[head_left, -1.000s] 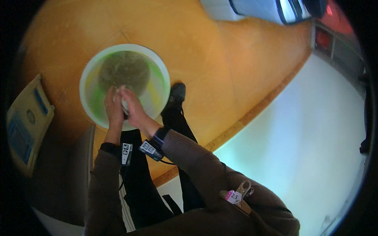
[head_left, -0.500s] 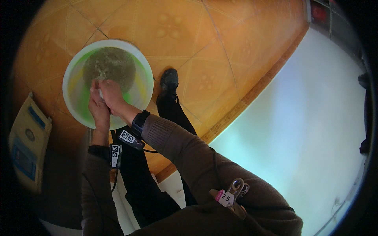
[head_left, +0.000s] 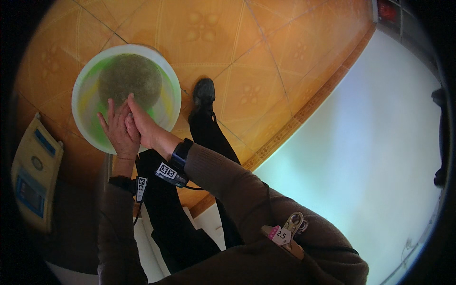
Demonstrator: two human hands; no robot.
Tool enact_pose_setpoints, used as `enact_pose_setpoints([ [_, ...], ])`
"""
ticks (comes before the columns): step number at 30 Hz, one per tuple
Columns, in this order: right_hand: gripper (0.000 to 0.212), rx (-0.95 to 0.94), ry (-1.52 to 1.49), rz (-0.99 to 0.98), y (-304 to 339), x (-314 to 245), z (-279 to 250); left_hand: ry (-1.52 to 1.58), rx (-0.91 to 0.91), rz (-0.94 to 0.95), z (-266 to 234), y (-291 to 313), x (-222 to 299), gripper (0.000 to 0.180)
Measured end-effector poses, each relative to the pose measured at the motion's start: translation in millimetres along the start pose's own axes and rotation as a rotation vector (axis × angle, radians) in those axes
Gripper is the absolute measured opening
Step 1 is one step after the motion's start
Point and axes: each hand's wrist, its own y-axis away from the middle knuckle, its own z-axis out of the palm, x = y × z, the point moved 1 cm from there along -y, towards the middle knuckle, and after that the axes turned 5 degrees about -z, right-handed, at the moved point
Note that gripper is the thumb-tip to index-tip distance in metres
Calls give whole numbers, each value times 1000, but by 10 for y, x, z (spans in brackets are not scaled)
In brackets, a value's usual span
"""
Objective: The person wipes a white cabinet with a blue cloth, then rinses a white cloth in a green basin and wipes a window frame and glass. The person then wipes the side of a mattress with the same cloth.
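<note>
A round white basin point(head_left: 79, 114) with green and yellow inside stands on the floor at the upper left, and a dark greyish-brown round area point(head_left: 129, 78) shows in its bottom. Over its near side are my two bare hands, touching each other. My left hand point(head_left: 122, 135) has its fingers spread toward the basin. My right hand point(head_left: 145, 127) lies against it from the right, fingers stretched out and partly hidden behind the left. No object shows in either hand.
The floor has orange patterned tiles point(head_left: 204, 52) with a darker border along a pale surface point(head_left: 342, 156) at the right. My black shoe point(head_left: 204, 92) stands right of the basin. A cream and blue bag-like thing point(head_left: 35, 173) is at the far left.
My hands, earlier clasped closely over the basin with something whitish or wet at them, have drawn slightly nearer. The left fingers have spread, and the splash-like streaks in the basin are gone.
</note>
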Motion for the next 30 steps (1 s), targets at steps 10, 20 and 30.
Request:
enact_pose_setpoints([
  [10, 36, 51, 92, -92, -197, 30, -56, 66, 87, 144, 68, -45, -97, 34],
  [20, 53, -161, 298, -302, 53, 5, -81, 486, 191, -279, 190, -43, -154, 35],
  [30, 31, 117, 870, -414, 126, -268, -749, 1341, -241, -886, 269, 135, 6, 51],
])
